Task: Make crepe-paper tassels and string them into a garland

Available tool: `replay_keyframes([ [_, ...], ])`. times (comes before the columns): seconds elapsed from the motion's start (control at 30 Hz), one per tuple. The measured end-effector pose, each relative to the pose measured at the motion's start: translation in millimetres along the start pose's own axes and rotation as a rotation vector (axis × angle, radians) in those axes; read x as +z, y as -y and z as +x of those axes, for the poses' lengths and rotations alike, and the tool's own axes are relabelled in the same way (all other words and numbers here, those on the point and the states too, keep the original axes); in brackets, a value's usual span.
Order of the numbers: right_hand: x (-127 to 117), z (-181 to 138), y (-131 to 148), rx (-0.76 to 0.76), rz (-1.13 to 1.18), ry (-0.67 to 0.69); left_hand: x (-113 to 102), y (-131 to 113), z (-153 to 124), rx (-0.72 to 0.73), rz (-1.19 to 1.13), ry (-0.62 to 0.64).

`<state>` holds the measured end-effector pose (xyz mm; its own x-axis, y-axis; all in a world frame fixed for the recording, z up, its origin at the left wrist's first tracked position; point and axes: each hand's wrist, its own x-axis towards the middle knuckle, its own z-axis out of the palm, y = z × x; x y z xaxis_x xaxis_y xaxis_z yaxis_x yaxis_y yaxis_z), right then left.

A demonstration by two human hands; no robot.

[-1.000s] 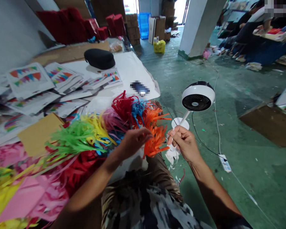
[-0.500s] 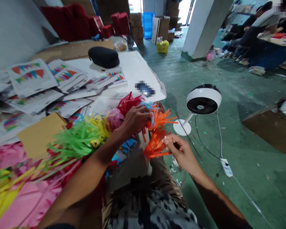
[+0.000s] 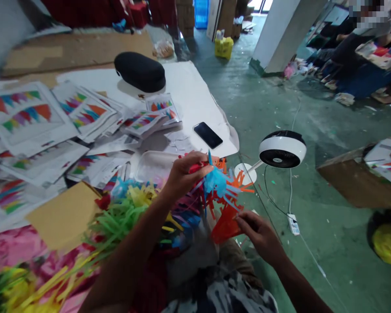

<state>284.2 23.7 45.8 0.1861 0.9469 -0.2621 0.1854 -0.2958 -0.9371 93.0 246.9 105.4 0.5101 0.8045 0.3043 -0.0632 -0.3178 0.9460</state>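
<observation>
My left hand (image 3: 187,176), thumb and fingers pressed together, pinches a light blue paper tassel (image 3: 217,183) whose strips fan out to the right. Just below it, my right hand (image 3: 260,234) grips the edge of an orange paper tassel (image 3: 226,224) between thumb and fingertips. More red and orange strips hang behind the blue ones and partly overlap. Beneath my left forearm lie green tassel strips (image 3: 120,221) and a yellow tassel (image 3: 142,195), with pink and dark blue ones partly hidden.
Printed bunting packets (image 3: 35,115) cover the table's left side, near a tan card (image 3: 63,215). A black case (image 3: 140,71) and a phone (image 3: 207,134) lie farther back. On the floor to the right stand a white fan (image 3: 282,149), a power strip (image 3: 293,224) and a cardboard box (image 3: 342,174).
My left hand has gone from the red and orange strips to the blue tassel. My right hand has moved slightly down and right with the orange tassel. The view has tilted down.
</observation>
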Motion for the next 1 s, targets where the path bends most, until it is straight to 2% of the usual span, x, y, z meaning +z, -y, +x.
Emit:
replay_keyframes([
  [0.07, 1, -5, 13, 0.020, -0.004, 0.004, 5, -3, 5, -0.020, 0.060, -0.047],
  [0.17, 0, -10, 32, 0.030, 0.008, 0.022, 14, -13, 2, -0.130, -0.029, -0.119],
  [0.37, -15, 3, 73, -0.092, 0.055, -0.029, 49, -41, -45, -0.438, -0.264, -0.271],
  [0.47, -14, 14, 85, -0.112, 0.117, 0.104, 67, -53, -67, -0.502, -0.298, -0.325],
  [0.53, -6, 16, 87, -0.119, 0.193, 0.211, 76, -58, -77, -0.526, -0.301, -0.355],
  [0.6, 4, 15, 86, -0.115, 0.237, 0.251, 80, -61, -84, -0.544, -0.304, -0.365],
  [0.7, 18, 5, 86, -0.110, 0.225, 0.196, 78, -62, -95, -0.564, -0.301, -0.356],
  [0.87, 38, -24, 94, -0.234, -0.136, -0.006, 59, -67, -122, -0.552, -0.247, -0.341],
  [1.0, 64, -50, 102, -0.218, -0.205, -0.126, 39, -77, -142, -0.500, -0.198, -0.274],
])
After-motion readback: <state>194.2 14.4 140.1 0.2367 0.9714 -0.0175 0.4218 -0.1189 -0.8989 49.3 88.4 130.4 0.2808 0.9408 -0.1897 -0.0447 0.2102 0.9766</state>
